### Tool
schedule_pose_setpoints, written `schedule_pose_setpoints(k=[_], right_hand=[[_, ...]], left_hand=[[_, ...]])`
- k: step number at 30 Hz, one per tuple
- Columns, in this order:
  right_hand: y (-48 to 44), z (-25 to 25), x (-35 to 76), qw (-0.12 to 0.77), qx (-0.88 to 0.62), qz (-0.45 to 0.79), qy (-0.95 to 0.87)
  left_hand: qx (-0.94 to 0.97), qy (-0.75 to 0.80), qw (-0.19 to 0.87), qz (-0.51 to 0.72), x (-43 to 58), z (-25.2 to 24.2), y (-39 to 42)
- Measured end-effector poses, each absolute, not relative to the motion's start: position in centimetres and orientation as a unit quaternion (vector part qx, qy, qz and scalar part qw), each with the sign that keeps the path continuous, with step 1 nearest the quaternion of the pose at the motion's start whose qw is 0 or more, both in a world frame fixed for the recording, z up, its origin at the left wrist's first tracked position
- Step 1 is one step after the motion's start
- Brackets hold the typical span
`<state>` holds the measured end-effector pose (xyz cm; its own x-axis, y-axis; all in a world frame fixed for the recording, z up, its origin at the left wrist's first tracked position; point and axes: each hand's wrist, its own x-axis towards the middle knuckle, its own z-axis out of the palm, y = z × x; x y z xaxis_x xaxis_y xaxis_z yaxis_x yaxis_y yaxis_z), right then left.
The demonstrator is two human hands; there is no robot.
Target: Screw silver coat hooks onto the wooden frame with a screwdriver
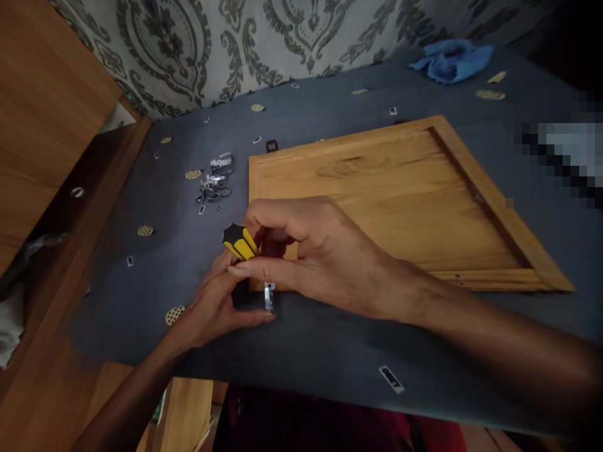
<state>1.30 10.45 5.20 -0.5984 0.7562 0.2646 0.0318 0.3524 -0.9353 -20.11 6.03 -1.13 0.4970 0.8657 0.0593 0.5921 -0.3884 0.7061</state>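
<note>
Just below and left of the frame's centre, a small shiny metal clip (269,298), upright near the lower-left corner of a framed wooden panel (400,220); whether touching the wood, hard to say. Probably very light, thin but stiff, smooth enough to slip; best pinched by its long edges, leaving the upper end free. For the panel, flat across the centre and right of the frame on a grey-blue surface (330,358), probably some weight and good stiffness; best gripped by the raised border. For the yellow-and-black handle (241,243), left of centre, likely light, rigid and easy to grip on its ridged sides.

Right hand (325,251) extended in from the lower right, back of the hand upward, thumb and bent index finger closed around the handle, its end tilted toward the upper left; everything beyond the handle hidden. Left hand (211,301) slanting up from the lower left, thumb stretched rightward, tip at the clip's lower end, fingers partly behind the right hand; whether gripping the clip between them, impossible to make out.
</note>
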Motion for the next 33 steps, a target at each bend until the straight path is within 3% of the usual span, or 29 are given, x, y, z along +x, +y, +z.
schedule_pose_setpoints(k=[8,16,27,33], right_hand=[[10.2,5.2,1.3,0.358,-0.276,0.49,-0.745],[10.3,6.1,1.9,0.292,-0.254,0.521,-0.761],[10.5,4.3,1.0,0.406,-0.266,0.472,-0.736],[10.2,3.7,0.7,0.428,-0.289,0.412,-0.751]], left_hand=[[0.805,0.453,0.322,0.208,-20.4,-1.3,6.1],[0.801,0.462,0.326,0.199,-20.7,-1.7,6.0],[0.819,0.445,0.295,0.209,-20.5,-1.6,6.2],[0.822,0.441,0.289,0.213,-20.4,-1.5,6.3]])
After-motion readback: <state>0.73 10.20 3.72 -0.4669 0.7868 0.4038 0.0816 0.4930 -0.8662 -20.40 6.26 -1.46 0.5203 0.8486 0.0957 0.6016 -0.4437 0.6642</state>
